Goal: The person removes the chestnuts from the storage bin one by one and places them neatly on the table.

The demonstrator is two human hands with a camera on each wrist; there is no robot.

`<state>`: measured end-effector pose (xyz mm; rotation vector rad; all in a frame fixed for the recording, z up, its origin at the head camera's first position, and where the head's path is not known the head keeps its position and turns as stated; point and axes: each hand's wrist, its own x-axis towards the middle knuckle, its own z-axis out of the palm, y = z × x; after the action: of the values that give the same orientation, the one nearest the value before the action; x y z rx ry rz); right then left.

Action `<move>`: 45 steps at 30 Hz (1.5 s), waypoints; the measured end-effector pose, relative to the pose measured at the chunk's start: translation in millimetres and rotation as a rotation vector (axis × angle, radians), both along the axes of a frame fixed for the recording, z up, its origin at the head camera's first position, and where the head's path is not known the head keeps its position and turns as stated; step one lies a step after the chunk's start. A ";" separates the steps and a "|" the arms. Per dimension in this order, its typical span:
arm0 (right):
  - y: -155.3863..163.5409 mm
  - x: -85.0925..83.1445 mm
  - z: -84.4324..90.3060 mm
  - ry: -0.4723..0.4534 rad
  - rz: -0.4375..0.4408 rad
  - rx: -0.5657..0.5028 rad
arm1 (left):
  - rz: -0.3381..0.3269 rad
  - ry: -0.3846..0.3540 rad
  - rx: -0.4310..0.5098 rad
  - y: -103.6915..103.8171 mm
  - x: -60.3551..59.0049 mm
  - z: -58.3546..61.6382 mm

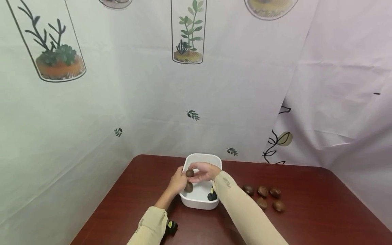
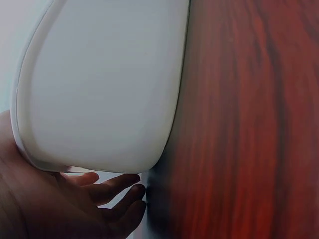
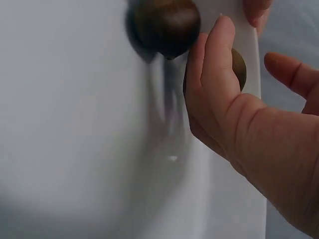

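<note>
Hands meet over a white tub [image 1: 214, 160] at the middle of a red-brown table [image 1: 321, 217]. The right hand [image 1: 204, 171] reaches in from the right and pinches a brown nut [image 1: 190, 173] at its fingertips, above the tub's left rim; in the right wrist view the fingers [image 3: 214, 64] lie close together round that nut [image 3: 238, 67], with the thumb [image 3: 291, 74] apart on the far side. A second nut [image 1: 188, 186] lies inside the tub by its left wall, just below the first; it shows again in the right wrist view [image 3: 167, 25], blurred against the white floor. The left hand [image 1: 178, 182] rests against the tub's left outer wall; in the left wrist view its fingers [image 2: 112, 191] are loosely spread and slightly bent beside the tub's corner [image 2: 99, 99], gripping nothing I can see. Five more nuts [image 1: 264, 197] sit in a loose cluster on the table to the right of the tub, well apart from both hands. Both forearms wear tan sleeves [image 1: 245, 214]. Printed cloth [image 1: 122, 102] with plant drawings hangs behind the table
</note>
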<state>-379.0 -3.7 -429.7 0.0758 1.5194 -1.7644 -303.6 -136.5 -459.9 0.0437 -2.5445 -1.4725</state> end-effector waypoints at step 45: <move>160.0 124.7 66.4 0.490 0.055 0.006 | -0.002 -0.043 -0.077 0.6 0.7 3.4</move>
<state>-254.3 156.3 -363.3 -0.4206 1.8444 -1.8164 -302.8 -135.9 -456.5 0.0621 -2.6337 -1.3880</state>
